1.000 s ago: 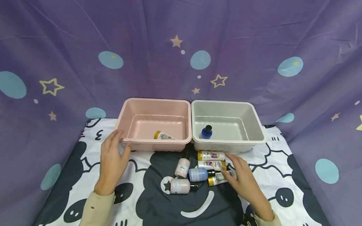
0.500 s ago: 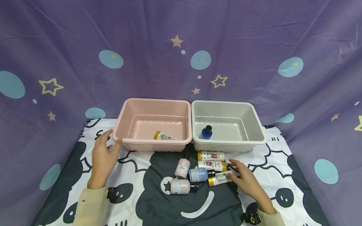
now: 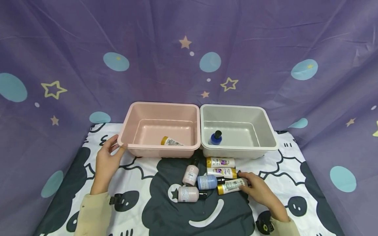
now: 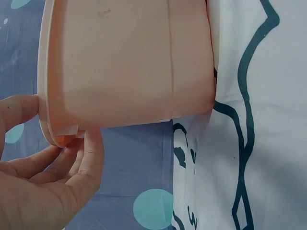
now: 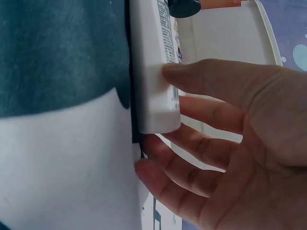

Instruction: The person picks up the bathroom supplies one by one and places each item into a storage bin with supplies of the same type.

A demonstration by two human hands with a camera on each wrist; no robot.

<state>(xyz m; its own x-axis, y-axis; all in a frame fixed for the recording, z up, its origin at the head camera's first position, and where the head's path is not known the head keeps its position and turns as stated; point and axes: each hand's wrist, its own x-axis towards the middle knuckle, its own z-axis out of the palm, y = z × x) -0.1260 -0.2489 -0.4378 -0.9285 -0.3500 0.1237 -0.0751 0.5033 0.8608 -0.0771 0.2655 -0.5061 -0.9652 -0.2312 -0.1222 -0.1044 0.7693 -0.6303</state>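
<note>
At the near left corner of the pink plastic bin (image 3: 165,151), my left hand (image 3: 107,164) holds the rim, its thumb on one side and its fingers tucked under the edge in the left wrist view. My right hand (image 3: 261,190) grips the base end of a white bottle with a gold cap (image 3: 231,186), lying on the cloth. In the right wrist view the thumb presses the face of that white bottle (image 5: 153,103), while the fingers curl behind it. Just behind lie two more white bottles with gold caps (image 3: 221,172). A blue bottle (image 3: 206,182) with a black cap touches the group on the left.
Two pale pink bottles (image 3: 190,175) with black caps lie left of the blue one. A light grey bin (image 3: 236,153) stands beside the pink bin, with a dark blue bottle (image 3: 215,140) inside. Another gold-capped bottle (image 3: 171,141) lies in the pink bin. A purple curtain (image 3: 165,72) hangs behind.
My left hand has shifted left to the pink bin's corner. My right hand has drawn right and down from beside the upper white bottles and taken hold of the nearest one's end.
</note>
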